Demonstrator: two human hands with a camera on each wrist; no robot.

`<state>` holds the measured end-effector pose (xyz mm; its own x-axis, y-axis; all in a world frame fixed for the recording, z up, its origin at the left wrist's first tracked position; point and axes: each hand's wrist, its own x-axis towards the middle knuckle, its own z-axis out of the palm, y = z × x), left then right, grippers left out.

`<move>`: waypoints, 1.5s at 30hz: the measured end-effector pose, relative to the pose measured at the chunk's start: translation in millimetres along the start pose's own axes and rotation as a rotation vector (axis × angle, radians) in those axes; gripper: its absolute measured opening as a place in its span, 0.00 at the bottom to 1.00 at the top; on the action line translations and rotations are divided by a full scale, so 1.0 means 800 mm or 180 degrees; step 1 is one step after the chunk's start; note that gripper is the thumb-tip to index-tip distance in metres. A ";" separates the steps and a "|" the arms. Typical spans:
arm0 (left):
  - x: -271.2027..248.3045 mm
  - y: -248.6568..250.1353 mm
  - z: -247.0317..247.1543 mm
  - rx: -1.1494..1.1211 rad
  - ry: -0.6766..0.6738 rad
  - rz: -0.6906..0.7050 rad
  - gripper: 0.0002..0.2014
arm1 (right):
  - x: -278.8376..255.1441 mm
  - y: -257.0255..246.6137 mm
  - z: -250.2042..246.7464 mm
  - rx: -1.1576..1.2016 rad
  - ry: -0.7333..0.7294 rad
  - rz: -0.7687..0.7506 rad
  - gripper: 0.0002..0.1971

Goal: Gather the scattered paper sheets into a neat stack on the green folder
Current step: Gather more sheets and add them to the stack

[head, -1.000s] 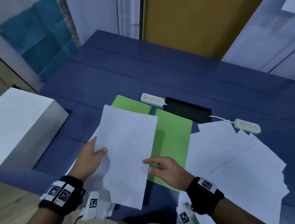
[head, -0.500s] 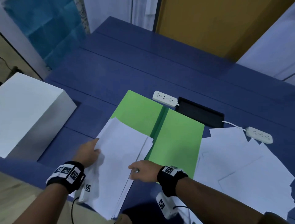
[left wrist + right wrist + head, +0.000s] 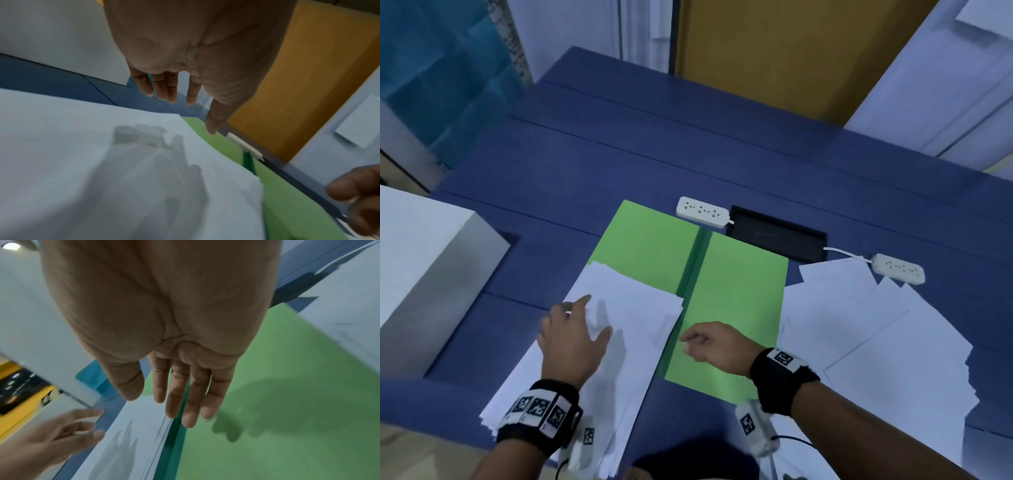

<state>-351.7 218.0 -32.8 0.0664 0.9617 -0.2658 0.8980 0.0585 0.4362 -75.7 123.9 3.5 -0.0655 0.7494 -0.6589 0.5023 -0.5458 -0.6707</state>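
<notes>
Paper sheets (image 3: 619,329): two piles; one green folder (image 3: 739,301).

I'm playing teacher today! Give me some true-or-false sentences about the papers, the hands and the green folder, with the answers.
1. The green folder lies open. True.
2. The left hand grips a pencil. False: it is open above the paper stack, holding nothing.
3. Loose sheets lie right of the folder. True.
4. The stack covers the whole folder. False: only part of its left half.
5. The right hand holds nothing. True.
</notes>
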 end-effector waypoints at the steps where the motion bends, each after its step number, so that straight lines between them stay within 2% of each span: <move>1: -0.007 0.012 0.004 -0.0054 -0.0083 0.0076 0.36 | -0.011 0.010 -0.011 0.0122 0.0140 0.0019 0.17; 7: -0.050 0.080 0.033 -0.0334 -0.0465 0.0669 0.26 | -0.097 0.093 -0.067 0.0871 0.0904 0.0268 0.09; 11: -0.076 0.125 0.058 -0.0393 -0.0728 0.1041 0.23 | -0.169 0.162 -0.086 0.1445 0.1409 0.0463 0.19; 12: -0.083 0.138 0.066 -0.0380 -0.0798 0.1144 0.22 | -0.187 0.181 -0.089 0.1544 0.1508 0.0500 0.19; 15: -0.111 0.180 0.091 -0.0437 -0.1038 0.1469 0.18 | -0.237 0.244 -0.094 0.1728 0.1698 0.0671 0.09; 19: -0.149 0.245 0.127 -0.0286 -0.1360 0.1833 0.17 | -0.290 0.323 -0.101 0.1923 0.1918 0.0858 0.09; 25: -0.183 0.366 0.187 0.0229 -0.1926 0.2223 0.21 | -0.335 0.421 -0.124 0.2174 0.2130 0.1090 0.07; 28: -0.190 0.429 0.224 0.0405 -0.2076 0.2093 0.27 | -0.342 0.464 -0.135 0.2184 0.2216 0.1156 0.06; 31: -0.195 0.477 0.271 0.0621 -0.2209 0.1632 0.38 | -0.337 0.496 -0.139 0.2318 0.2057 0.1112 0.08; 34: -0.204 0.504 0.311 0.0918 -0.2113 0.1106 0.47 | -0.328 0.514 -0.137 0.2537 0.2015 0.1075 0.09; 37: -0.215 0.517 0.339 0.0996 -0.2048 0.0790 0.52 | -0.328 0.525 -0.139 0.2742 0.2042 0.1053 0.08; 39: -0.220 0.521 0.352 0.0801 -0.2202 0.0802 0.49 | -0.331 0.531 -0.140 0.2851 0.2016 0.1015 0.08; 42: -0.228 0.527 0.360 0.0623 -0.2295 0.0951 0.38 | -0.334 0.534 -0.143 0.2942 0.1965 0.0961 0.07; 45: -0.236 0.535 0.364 0.0583 -0.2307 0.1062 0.36 | -0.336 0.533 -0.146 0.2948 0.1892 0.0927 0.08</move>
<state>146.4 -16.4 -46.2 0.5513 0.5052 -0.6640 0.8338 -0.3053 0.4600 256.3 -266.4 -65.4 0.4924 0.4732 -0.7305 -0.4147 -0.6103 -0.6749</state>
